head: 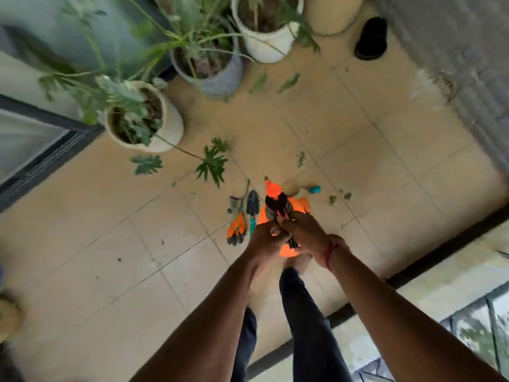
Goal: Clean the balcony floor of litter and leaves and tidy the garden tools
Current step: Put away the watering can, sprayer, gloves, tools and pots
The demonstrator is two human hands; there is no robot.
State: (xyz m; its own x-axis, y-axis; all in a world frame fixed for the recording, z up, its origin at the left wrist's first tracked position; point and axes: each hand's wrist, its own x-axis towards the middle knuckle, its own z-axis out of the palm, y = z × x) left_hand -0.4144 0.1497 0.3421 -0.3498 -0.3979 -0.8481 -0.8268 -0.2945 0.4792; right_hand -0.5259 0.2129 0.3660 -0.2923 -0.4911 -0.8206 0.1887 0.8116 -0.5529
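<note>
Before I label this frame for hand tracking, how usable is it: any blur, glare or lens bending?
Head view: potted plants at upper left are motion-smeared; head view: left hand, right hand and the dark thing they hold are soft; head view: wide lens bows the floor tile lines; head view: light is flat, no glare.

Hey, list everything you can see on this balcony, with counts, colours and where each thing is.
Planted pots: three, two cream, one grey, upper left.
Beige pot: one, top edge.
Black object: one, top right, unclear.
Loose leaves: several, green, scattered on floor.
Glove: one, orange, floor left of hands.
Trowel: one, dark blade, teal handle, beside glove.
Teal-handled tool: one, floor beyond hands.
Orange item: one, floor under hands, unclear.
Dark item with orange top: one, held.
Left hand: grips the dark item.
Right hand: grips it too.
</note>
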